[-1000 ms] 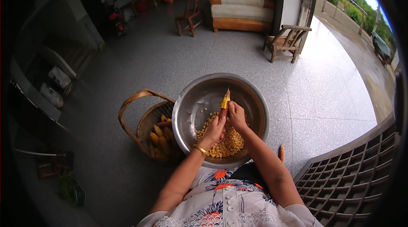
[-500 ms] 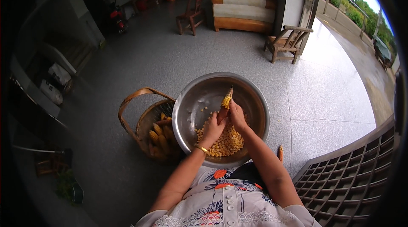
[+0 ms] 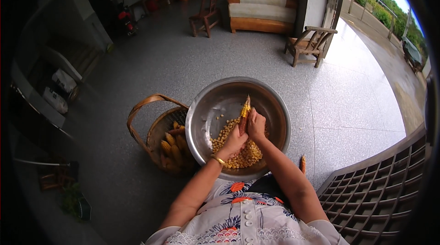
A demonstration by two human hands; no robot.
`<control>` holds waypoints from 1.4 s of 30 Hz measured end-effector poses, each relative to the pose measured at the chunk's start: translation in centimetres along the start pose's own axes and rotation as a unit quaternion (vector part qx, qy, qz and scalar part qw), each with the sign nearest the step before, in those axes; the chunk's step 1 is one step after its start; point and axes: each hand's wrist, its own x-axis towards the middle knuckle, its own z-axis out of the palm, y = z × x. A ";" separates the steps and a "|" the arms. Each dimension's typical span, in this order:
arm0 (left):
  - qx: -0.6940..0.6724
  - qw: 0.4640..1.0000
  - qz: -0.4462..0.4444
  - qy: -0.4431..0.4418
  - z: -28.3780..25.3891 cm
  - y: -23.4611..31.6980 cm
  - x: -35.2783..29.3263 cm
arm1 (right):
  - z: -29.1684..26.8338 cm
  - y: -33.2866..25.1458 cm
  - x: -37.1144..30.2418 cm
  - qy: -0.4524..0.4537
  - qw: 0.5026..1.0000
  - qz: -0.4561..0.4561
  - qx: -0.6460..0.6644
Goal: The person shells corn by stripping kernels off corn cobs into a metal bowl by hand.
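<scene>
Left hand [image 3: 235,140], 1: closed around the corn cob's [image 3: 245,113] lower part, seemingly steadying it for you. Right hand [image 3: 256,125], 1: curled tight against the cob's side. Steel basin [image 3: 198,121], beneath your 2 hands: apparently catching kernels [image 3: 250,154]. Basket [image 3: 157,131], left of them: ears [image 3: 171,146] kept near.

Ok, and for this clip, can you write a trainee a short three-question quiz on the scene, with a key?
1. True or false: the basket stands left of the bowl.
2. What does the left hand hold?
A) the bowl's rim
B) a cob
C) a chair
3. In a word or two, what lies loose in the bowl?

Key: 1. True. 2. B. 3. Corn kernels.
</scene>
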 end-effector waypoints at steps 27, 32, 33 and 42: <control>-0.417 0.857 -0.205 -0.222 -3.4 3.9 -0.6 | -0.4 -0.5 0.5 -0.109 0.981 0.025 0.157; -0.298 0.944 -0.127 -0.056 -2.4 1.9 -0.1 | -0.1 0.3 0.7 -0.145 0.959 0.049 0.239; -0.298 0.944 -0.127 -0.053 -2.3 1.1 0.0 | -0.2 -0.3 0.6 -0.174 0.936 0.088 0.294; 0.176 0.980 0.070 0.061 -0.5 1.1 -0.1 | 0.1 0.9 0.5 -0.137 0.984 -0.016 0.112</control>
